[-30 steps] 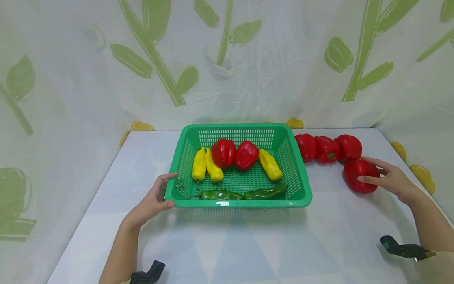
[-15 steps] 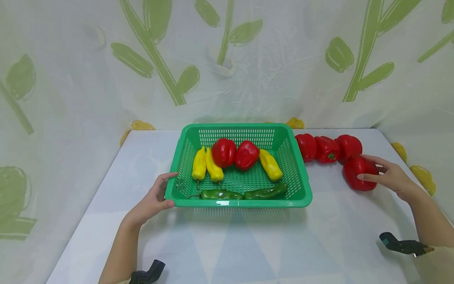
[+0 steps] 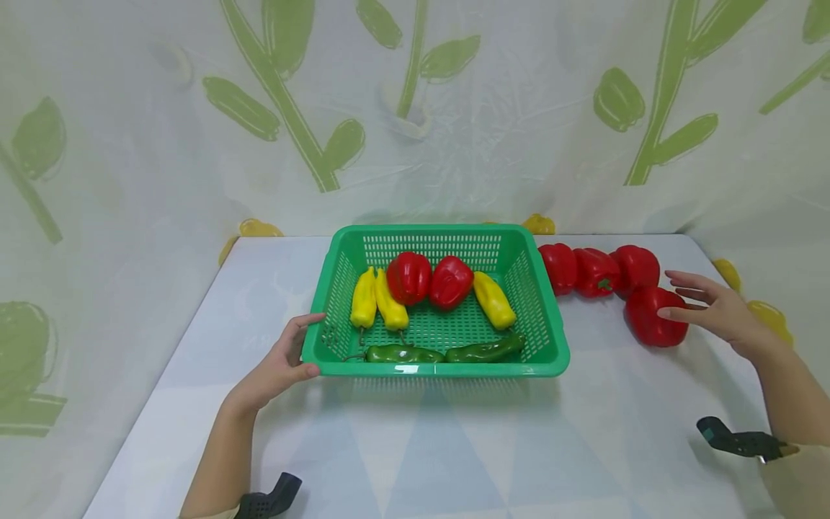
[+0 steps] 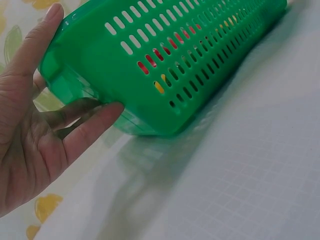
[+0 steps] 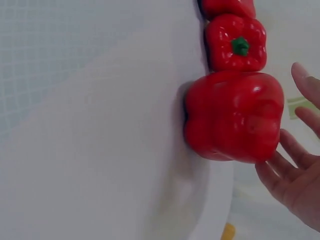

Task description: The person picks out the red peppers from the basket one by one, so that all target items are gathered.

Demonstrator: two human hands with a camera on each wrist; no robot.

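A green plastic basket (image 3: 436, 370) holds two red bell peppers (image 3: 409, 278), several yellow peppers (image 3: 494, 301) and two long green peppers (image 3: 485, 352). My left hand (image 3: 275, 371) grips the basket's near left corner, thumb at the front and fingers along the left side; the left wrist view has this hand (image 4: 40, 125) against the slotted wall. To the right, a red bell pepper (image 3: 653, 317) rests on the table, touching the row behind it. Beside it my right hand (image 3: 723, 317) has its fingers spread. In the right wrist view, that hand (image 5: 300, 175) lies close by the pepper (image 5: 232, 117), not wrapped round it.
Behind that pepper, a row of red bell peppers (image 3: 596, 274) runs from the basket's right wall. The white table (image 3: 402, 447) has pale blue triangles. A leaf-patterned curtain (image 3: 506, 144) hangs along the table's back and sides.
The right hand slid the red bell pepper slightly back against the row. Its fingers have since spread and drawn away to the right. The left hand and basket stay put.
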